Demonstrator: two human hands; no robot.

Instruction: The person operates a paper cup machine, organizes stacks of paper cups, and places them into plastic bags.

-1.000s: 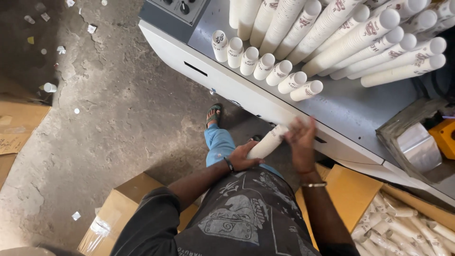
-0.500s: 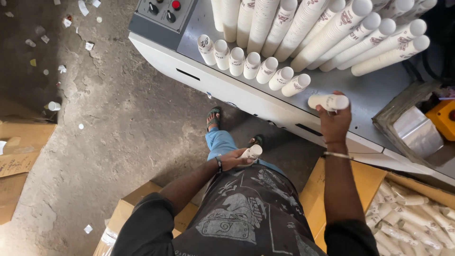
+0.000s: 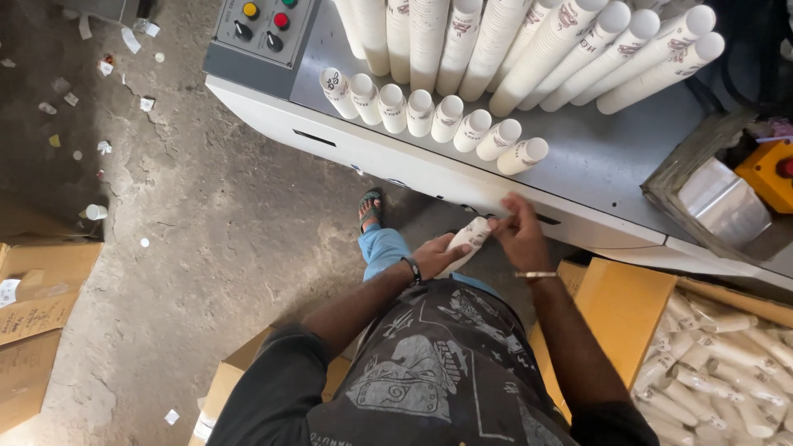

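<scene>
My left hand (image 3: 435, 254) grips a short stack of white paper cups (image 3: 467, 239) just below the grey machine top's (image 3: 578, 169) front edge. My right hand (image 3: 518, 231) pinches the upper end of that same stack. On the machine top above lies a row of short cup stacks (image 3: 429, 116), the nearest one (image 3: 524, 155) at its right end. Long stacks of cups (image 3: 529, 49) lie behind the row.
A control panel with coloured buttons (image 3: 263, 25) sits at the machine's left end. An open cardboard box (image 3: 615, 310) holds wrapped cup stacks (image 3: 727, 363) at lower right. Flat cardboard (image 3: 37, 289) lies left; paper scraps dot the concrete floor (image 3: 206, 223). A sandalled foot (image 3: 371, 206) stands below the machine.
My right hand has come down from the machine top, where it had laid a stack at the row's end, and now meets the left hand's stack.
</scene>
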